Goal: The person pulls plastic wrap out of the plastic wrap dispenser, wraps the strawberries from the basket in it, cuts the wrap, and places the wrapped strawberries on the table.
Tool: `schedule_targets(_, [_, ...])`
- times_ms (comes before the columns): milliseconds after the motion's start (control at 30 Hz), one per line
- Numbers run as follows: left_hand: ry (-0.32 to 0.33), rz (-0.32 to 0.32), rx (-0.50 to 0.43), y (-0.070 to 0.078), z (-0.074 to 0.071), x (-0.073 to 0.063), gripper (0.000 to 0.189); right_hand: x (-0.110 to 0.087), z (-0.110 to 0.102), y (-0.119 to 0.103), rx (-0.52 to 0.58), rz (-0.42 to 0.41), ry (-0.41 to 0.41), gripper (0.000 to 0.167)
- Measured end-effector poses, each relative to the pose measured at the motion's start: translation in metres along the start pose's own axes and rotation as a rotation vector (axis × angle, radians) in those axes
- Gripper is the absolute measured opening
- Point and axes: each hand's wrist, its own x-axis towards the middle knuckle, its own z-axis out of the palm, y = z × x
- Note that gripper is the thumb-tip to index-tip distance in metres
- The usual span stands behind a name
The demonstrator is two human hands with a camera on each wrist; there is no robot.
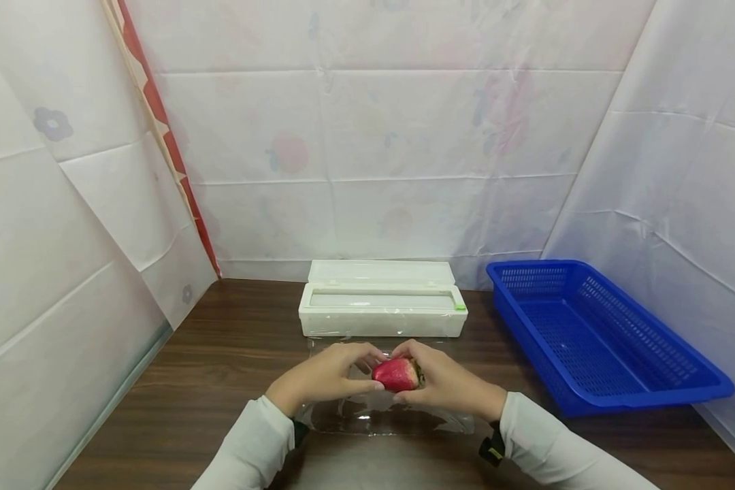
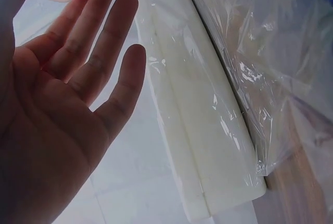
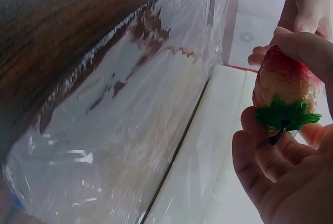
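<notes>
A red strawberry point(image 1: 395, 375) with a pale top and a green leafy cap is held above a sheet of clear plastic film point(image 1: 373, 422). My right hand point(image 1: 437, 378) grips it near the leafy end, thumb on one side and fingers on the other. On the other side, my left hand point(image 1: 324, 374) has its fingers spread and loosely bent around the tip; whether its thumb touches the fruit I cannot tell. The left wrist view shows the left palm point(image 2: 57, 114) with nothing in it. Behind the hands stands a white film dispenser box point(image 1: 382, 323), lid raised.
A blue perforated basket point(image 1: 612, 401) stands to the right on the dark wooden table point(image 1: 220, 381). Film runs from the dispenser's front onto the tabletop. White patterned sheets point(image 1: 392, 136) enclose the back and both sides.
</notes>
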Motion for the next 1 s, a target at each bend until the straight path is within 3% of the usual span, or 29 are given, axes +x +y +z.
schedule_targets(400, [-0.005, -0.024, 0.008, 0.0, -0.001, -0.001, 0.042, -0.005, 0.001, -0.001, -0.021, -0.026, -0.004, 0.057])
schedule_targets(667, [-0.028, -0.022, 0.001, 0.0, 0.0, -0.001, 0.041, -0.01, 0.005, 0.005, 0.074, 0.01, -0.038, 0.051])
schedule_targets(1000, [-0.124, -0.064, 0.064, -0.001, 0.008, 0.0, 0.038, -0.013, 0.015, 0.011, 0.079, 0.019, -0.096, 0.047])
